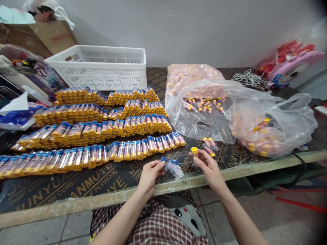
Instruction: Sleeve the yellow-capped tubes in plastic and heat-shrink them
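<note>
Head view: left hand (149, 175) near the front edge of the table (76, 200), fingers pinched shut on a small bundle of blue-capped tubes (173, 167), long axes fanning away to the right toward the other hand. Right hand (208, 165) just beside, thumb and fingers closed on one yellow-capped tube (194, 151), held upright, cap up, tips of both hands near but apart. Behind, rows of finished tubes (102, 131) across the left half; clear bags (230, 109) toward the right edge.
</note>
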`<state>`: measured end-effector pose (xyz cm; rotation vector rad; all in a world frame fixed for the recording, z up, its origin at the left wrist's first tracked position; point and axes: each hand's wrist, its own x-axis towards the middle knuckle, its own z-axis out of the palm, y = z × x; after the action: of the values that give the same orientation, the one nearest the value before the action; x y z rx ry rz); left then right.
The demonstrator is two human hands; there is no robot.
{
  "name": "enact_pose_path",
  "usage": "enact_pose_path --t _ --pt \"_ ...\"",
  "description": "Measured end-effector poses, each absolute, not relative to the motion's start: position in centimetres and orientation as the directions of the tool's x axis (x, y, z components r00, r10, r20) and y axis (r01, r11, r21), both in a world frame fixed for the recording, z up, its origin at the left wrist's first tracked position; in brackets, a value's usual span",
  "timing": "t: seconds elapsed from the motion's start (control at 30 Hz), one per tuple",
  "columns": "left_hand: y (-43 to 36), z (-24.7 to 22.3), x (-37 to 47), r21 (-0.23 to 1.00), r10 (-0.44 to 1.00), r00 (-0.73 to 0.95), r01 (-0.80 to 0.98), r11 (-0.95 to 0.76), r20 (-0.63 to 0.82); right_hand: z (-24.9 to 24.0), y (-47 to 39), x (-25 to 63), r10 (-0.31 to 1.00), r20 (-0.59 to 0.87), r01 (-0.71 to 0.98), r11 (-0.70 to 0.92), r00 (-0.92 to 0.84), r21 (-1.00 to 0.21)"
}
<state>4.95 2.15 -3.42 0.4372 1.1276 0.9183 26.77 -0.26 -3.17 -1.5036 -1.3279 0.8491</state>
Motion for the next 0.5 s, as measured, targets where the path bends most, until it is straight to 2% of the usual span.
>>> enact_pose_path --t 0.1,0.27,0.4,0.5 --pt "2.2 -3.3 4.8 0.710 0.807 0.108 -0.418 0.566 -0.580 -2.6 -1.2 26.0 0.937 0.162 0.420 0.019 0.309 -0.908" --pt "2.4 -2.9 4.5 0.716 0.810 0.057 -0.433 0.547 -0.584 -0.6 -3.0 24.1 0.918 0.191 0.238 0.111 0.348 -0.965" --pt "2.3 -3.0 4.5 0.715 0.810 0.022 -0.455 0.530 -0.586 -0.4 -4.4 22.4 0.879 0.336 0.389 0.195 0.338 -0.901" --pt "2.2 -3.3 4.6 0.692 0.797 0.001 -0.496 0.525 -0.604 -0.8 -5.2 21.3 0.842 0.441 0.441 0.284 0.311 -0.851"
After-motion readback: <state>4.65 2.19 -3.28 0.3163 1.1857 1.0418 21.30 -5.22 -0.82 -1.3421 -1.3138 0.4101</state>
